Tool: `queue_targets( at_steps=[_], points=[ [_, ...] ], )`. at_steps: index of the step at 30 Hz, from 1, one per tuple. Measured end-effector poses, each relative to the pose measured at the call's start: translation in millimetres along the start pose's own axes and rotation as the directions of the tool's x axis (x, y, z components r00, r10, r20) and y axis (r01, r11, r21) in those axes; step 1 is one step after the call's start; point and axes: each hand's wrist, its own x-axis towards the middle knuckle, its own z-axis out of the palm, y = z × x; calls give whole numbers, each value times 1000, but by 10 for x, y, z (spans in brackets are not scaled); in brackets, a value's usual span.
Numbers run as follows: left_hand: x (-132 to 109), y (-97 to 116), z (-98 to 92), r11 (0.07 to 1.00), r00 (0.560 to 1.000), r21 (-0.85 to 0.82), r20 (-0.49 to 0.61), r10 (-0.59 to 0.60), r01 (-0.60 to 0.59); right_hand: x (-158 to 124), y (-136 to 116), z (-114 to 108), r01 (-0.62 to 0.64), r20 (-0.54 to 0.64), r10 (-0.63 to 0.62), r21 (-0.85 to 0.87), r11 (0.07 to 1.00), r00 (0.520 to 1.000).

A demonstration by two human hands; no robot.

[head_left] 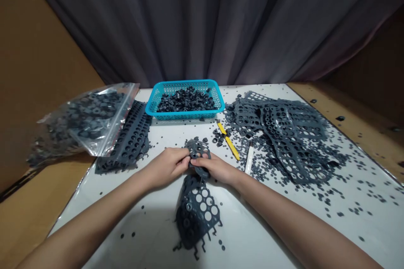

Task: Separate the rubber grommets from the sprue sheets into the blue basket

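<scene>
Both hands meet over the middle of a white table (pixel 284 227). My left hand (pixel 167 167) and my right hand (pixel 214 168) are closed, pinching the same dark grey rubber sheet (pixel 197 210) full of round holes. The sheet's upper end (pixel 198 148) rises between my fingertips; its lower part lies on the table toward me. A few loose black rings (pixel 218 138) lie just beyond my hands.
A turquoise basket (pixel 186 111) of black rings stands at the back. A clear plastic bag (pixel 85 122) of rings and a stack of sheets (pixel 131 143) lie left. A heap of punched sheets (pixel 284 134) covers the right. A yellow tool (pixel 229 142) and small scraps lie scattered around.
</scene>
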Motion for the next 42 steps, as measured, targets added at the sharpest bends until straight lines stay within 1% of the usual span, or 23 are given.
queue_targets(
  at_steps=[1, 2, 3, 4, 5, 6, 7, 8, 12, 15, 17, 22, 25, 28, 31, 33, 35, 37, 40, 42],
  points=[
    [14, -16, 77, 988, 997, -151, -65, -51, 41, 12, 17, -12, -19, -40, 20, 38, 999, 999],
    [27, -28, 155, 943, 986, -322, -110, -123, 82, 22, 34, -21, -35, -70, 42, 90, 995, 997],
    [40, -36, 229, 858, 974, -502, -119, -195, 111, 30, 49, -26, -48, -88, 62, 148, 988, 994],
    [49, -42, 296, 744, 960, -656, -105, -260, 129, 35, 61, -28, -60, -90, 80, 205, 977, 993],
    [56, -48, 352, 628, 949, -766, -82, -304, 135, 36, 69, -27, -71, -79, 94, 254, 965, 992],
    [59, -54, 397, 524, 941, -841, -59, -334, 133, 36, 73, -25, -79, -64, 102, 291, 953, 993],
    [60, -60, 429, 449, 934, -885, -46, -354, 126, 34, 71, -21, -82, -49, 103, 317, 945, 993],
    [59, -65, 448, 400, 930, -909, -39, -365, 119, 30, 66, -17, -84, -38, 103, 336, 938, 994],
    [66, -67, 430, 278, 921, -956, -24, -388, 93, 20, 30, 0, -87, -29, 106, 386, 918, 994],
    [91, -51, 374, 196, 909, -980, -50, -414, 35, 19, 16, 18, -63, -26, 82, 427, 902, 996],
    [105, -49, 341, 180, 912, -983, -60, -407, 16, 18, 18, 30, -48, -41, 73, 435, 899, 997],
    [93, -86, 288, 152, 954, -987, -5, -299, 43, 4, 40, 37, -61, -27, 77, 375, 925, 997],
    [72, -97, 252, 159, 953, -986, 8, -303, 59, -8, 54, 31, -46, -13, 53, 343, 938, 998],
    [60, -91, 215, 164, 945, -984, 15, -326, 73, -11, 67, 22, -46, 26, 40, 336, 941, 999],
    [54, -96, 200, 123, 952, -989, 36, -305, 77, -5, 78, 15, -61, 61, 42, 349, 935, 997],
    [48, -114, 204, 106, 957, -991, 47, -286, 80, 3, 86, 16, -50, 52, 34, 349, 936, 998],
    [41, -139, 211, 126, 960, -989, 37, -277, 74, 11, 95, 21, -28, 17, 23, 348, 937, 1000],
    [38, -163, 208, 181, 959, -981, 16, -282, 69, 19, 107, 27, -13, -32, 26, 350, 937, 999],
    [53, -190, 163, 270, 936, -960, -25, -351, 75, 29, 131, 30, 8, -76, 19, 339, 941, 997],
    [73, -201, 106, 304, 916, -950, -55, -396, 74, 34, 149, 28, 29, -78, -4, 322, 946, 997]
  ],
)
